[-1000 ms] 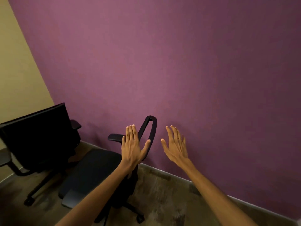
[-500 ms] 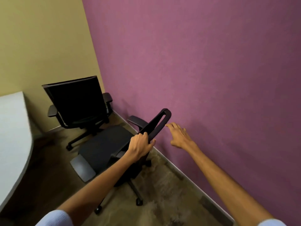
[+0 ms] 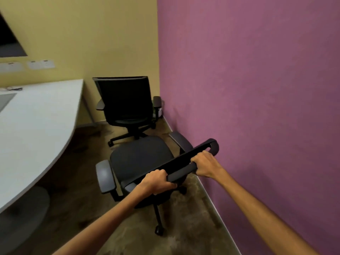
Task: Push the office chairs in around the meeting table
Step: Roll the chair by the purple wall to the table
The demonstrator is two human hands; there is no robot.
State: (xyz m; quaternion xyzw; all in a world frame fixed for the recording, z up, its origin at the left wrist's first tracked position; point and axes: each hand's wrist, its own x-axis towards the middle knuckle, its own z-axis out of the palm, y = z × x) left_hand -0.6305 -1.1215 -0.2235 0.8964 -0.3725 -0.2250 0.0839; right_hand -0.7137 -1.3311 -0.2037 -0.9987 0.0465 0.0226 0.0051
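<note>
A black office chair (image 3: 141, 159) with grey armrests stands right in front of me, close to the purple wall. My left hand (image 3: 156, 182) grips the top edge of its backrest near the left end. My right hand (image 3: 205, 165) grips the same top edge near the right end. A second black office chair (image 3: 125, 102) stands in the corner beyond it, its back towards me. The white meeting table (image 3: 36, 126) with a curved edge fills the left side, apart from both chairs.
The purple wall (image 3: 257, 107) runs close along the right, with a skirting strip at the floor. A yellow wall (image 3: 82, 34) closes the far end, with sockets and a dark screen at the upper left. Brown carpet (image 3: 82, 208) lies between table and chair.
My right hand has come from the air near the wall onto the backrest and closed on it. The view has swung left, bringing the table and the corner chair into sight.
</note>
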